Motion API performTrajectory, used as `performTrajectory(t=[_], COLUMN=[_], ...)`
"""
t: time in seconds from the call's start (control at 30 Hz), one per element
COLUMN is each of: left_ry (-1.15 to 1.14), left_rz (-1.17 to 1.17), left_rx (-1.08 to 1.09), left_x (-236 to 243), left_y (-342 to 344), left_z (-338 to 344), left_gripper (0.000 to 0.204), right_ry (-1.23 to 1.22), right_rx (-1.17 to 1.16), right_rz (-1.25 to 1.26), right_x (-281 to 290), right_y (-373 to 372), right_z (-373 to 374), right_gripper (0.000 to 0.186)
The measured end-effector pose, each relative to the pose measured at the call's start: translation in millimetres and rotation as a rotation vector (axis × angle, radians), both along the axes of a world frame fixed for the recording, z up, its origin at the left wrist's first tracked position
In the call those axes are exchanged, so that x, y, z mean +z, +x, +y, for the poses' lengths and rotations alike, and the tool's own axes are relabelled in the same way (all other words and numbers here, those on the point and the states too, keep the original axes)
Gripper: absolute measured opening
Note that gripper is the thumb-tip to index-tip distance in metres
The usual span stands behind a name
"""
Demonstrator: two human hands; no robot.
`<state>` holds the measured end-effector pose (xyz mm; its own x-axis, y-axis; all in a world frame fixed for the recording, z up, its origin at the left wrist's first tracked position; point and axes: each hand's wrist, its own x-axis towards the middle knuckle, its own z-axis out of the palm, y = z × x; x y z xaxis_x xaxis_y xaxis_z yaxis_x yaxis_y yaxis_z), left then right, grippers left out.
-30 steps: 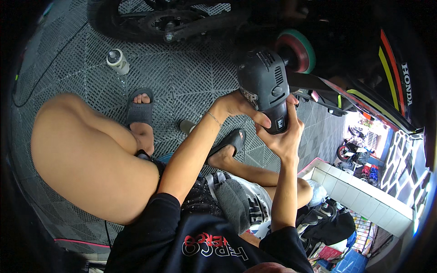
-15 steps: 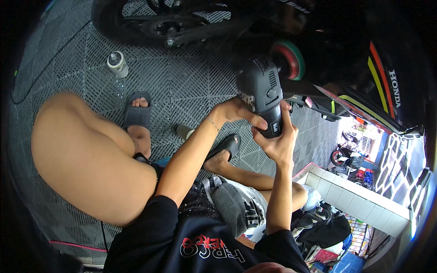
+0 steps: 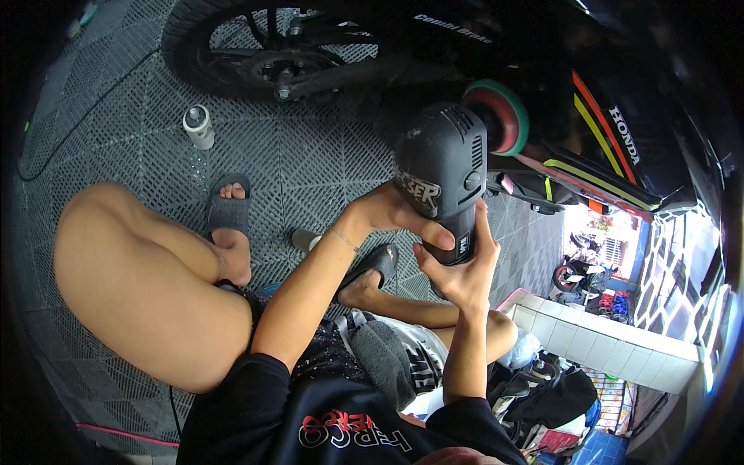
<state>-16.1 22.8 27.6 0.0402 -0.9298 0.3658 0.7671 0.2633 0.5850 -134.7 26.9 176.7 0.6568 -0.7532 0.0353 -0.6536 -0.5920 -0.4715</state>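
Note:
Both hands grip a black power polisher, its round pad edged in red and green facing the glossy black body panel of a motorbike. The pad lies at or against the dark panel; contact is hard to make out. My left hand wraps the tool's body from the left, thumb across the handle. Lower down, my right hand closes round the handle's end from the right. The tool hides some of the fingers on both hands.
A rear wheel stands at the upper left. On the grey grid floor is a white bottle; another pale container is near my left forearm. A grey towel lies on my lap. A low white-tiled wall is at right.
The polisher and both hands have shifted slightly down in the picture. The motorbike's panels and wheel also appear lower, and the panel stripes sit further left. The two-handed grip stays the same.

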Motion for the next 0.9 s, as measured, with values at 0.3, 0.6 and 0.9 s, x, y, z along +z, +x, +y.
performTrajectory(t=[0.3, 0.6, 0.9], left_ry=[0.033, -0.046, -0.308], left_rz=[-0.051, -0.197, -0.147], left_rx=[0.227, 0.344, 0.322], left_x=[27, 26, 44], left_y=[11, 4, -3], left_z=[9, 2, -17], left_gripper=[0.063, 0.066, 0.096], right_ry=[-0.004, -0.007, -0.220], right_rx=[0.202, 0.159, 0.239], right_rz=[-0.135, -0.045, 0.118], right_x=[-1, 12, 57], right_y=[4, -6, -1], right_z=[-26, -33, -34], right_gripper=[0.072, 0.057, 0.077])
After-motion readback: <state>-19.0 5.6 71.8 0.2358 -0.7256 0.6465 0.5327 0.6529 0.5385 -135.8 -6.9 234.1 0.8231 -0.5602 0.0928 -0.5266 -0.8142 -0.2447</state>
